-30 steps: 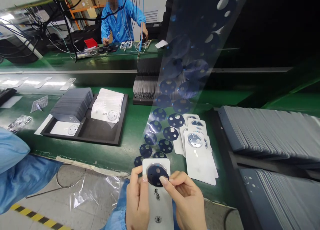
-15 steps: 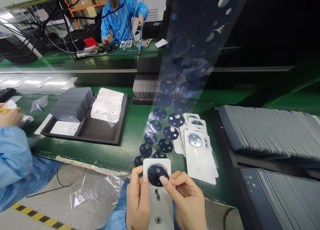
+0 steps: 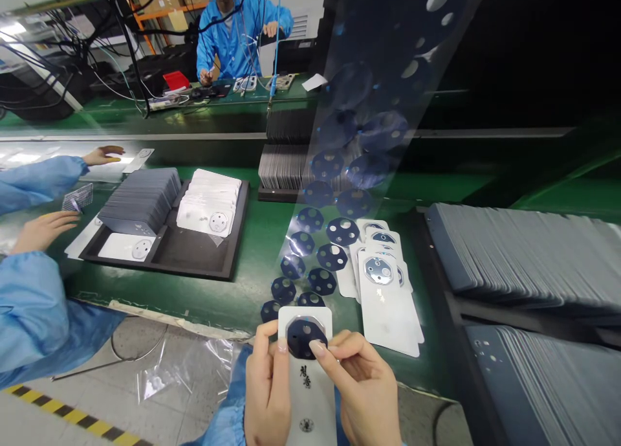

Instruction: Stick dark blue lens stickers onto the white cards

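My left hand [image 3: 266, 394] grips a white phone back cover [image 3: 307, 394] by its left edge, thumb near the camera ring. My right hand [image 3: 365, 388] holds the cover's right side, its index fingertip pressing a dark blue round sticker [image 3: 301, 337] onto the camera area. A clear film strip [image 3: 339, 193] with several more dark blue round stickers rises from just beyond the cover. A small pile of white covers [image 3: 388, 303] lies to the right on the green belt [image 3: 252, 252].
A black tray [image 3: 194, 258] holds white covers and a grey stack [image 3: 140, 203] at left. Grey stacked covers [image 3: 524, 258] fill bins at right. A co-worker's blue sleeves and hands [image 3: 43, 229] reach over the belt at left. Another person [image 3: 237, 32] works across the line.
My hands and the cover have stayed almost still. The co-worker at left has stretched both hands out over the belt. The person across the line has raised one hand.
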The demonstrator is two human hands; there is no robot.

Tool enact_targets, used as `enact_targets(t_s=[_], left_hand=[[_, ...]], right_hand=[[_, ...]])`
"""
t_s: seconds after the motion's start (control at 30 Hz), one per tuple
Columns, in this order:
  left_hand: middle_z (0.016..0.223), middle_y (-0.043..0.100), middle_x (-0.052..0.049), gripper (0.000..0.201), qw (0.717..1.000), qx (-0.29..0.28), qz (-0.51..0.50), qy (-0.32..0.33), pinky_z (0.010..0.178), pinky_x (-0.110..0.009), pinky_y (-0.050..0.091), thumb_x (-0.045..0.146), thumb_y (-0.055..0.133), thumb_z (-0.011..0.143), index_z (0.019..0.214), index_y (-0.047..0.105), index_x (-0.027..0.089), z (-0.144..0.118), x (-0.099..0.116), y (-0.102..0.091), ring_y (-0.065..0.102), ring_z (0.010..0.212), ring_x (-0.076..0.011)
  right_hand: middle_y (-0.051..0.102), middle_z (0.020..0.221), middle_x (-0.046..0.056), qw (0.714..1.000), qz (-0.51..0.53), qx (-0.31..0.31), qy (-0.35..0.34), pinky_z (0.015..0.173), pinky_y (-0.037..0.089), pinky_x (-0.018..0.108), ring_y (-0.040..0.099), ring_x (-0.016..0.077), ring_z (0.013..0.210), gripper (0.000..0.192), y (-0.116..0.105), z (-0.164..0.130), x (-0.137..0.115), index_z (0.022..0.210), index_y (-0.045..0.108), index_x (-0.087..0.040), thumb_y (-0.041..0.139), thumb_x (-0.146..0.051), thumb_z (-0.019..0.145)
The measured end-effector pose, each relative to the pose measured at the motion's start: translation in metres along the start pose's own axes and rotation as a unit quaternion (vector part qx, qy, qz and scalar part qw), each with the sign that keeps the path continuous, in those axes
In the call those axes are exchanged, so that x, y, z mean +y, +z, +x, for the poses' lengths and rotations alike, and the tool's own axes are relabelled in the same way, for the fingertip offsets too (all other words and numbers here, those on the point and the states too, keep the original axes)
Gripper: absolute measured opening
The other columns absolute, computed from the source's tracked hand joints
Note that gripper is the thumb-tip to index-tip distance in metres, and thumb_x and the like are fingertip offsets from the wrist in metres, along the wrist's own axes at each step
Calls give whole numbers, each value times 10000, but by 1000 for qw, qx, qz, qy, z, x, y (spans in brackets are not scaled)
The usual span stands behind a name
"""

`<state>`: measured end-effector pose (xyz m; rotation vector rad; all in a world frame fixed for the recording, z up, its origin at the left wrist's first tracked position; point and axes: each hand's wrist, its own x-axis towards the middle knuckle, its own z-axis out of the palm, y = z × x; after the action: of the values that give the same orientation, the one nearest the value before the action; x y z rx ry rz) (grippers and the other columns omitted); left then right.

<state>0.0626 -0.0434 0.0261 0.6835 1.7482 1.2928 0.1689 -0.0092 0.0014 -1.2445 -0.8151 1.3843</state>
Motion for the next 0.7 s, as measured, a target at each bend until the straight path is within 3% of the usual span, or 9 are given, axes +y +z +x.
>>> enact_targets(t_s=[0.17, 0.53, 0.7], left_hand=[[542, 537, 12, 460, 1000, -7, -1, -8, 503, -243, 390, 623, 495, 928, 1044, 654, 207, 0, -1, 0, 493, 542, -178], [493, 374, 70, 438, 1000, -27, -4, -5, 493, -242, 351, 606, 485, 939, 1064, 625, 211, 0, 3, -1, 341, 458, -143], [500, 450, 55, 426, 1000, -13, -5, 13, 485, -241, 348, 596, 481, 945, 1036, 615, 202, -1, 0, 1, 396, 458, -142]], right_hand=[[551, 650, -19, 1000, -2, 0, -11, 583, 495, 245, 550, 135, 623, 311, 2, -1, -1, 627, 599, -196, 877, -322, 689], [549, 659, -22, 999, -22, 15, -32, 572, 476, 235, 529, 127, 621, 322, 4, -2, -2, 642, 574, -207, 867, -323, 707], [546, 660, -24, 999, -37, 18, -30, 567, 449, 243, 521, 133, 630, 335, 3, -2, -2, 649, 568, -208, 867, -348, 705]])
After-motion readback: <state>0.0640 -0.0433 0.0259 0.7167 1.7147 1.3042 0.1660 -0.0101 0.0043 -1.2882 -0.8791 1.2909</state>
